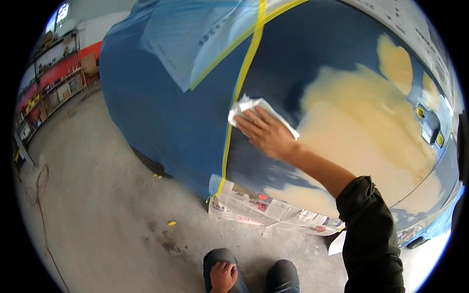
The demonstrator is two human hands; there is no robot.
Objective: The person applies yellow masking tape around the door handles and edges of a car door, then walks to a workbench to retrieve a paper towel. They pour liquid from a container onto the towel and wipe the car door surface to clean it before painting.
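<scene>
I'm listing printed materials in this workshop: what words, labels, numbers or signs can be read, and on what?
No text is clear enough to quote.
Blue masking film: dark printing, too blurred.
Lower newspaper: print too small.
Upper-right printed paper: dark characters, too blurred.

1. The panel (273, 53) takes up the right, with the sheet (151, 112) to its left.
2. The tape (243, 73) runs down between the two.
3. The right hand (266, 131) lies on the cloth (244, 105); the cloth is against the panel, its left end at the tape.
4. Right of the cloth, the patch (361, 136) spreads over the panel, and the handle (431, 128) sits farther right.
5. Newspaper (278, 211) hangs along the panel's lower edge.
6. The left hand (223, 276) rests on the left knee (220, 254), left of the right knee (283, 276).
7. A scrap (171, 223) lies on the floor (112, 205), left of the newspaper.
8. The shelf (58, 92) stands at the far left, beyond the floor.
</scene>
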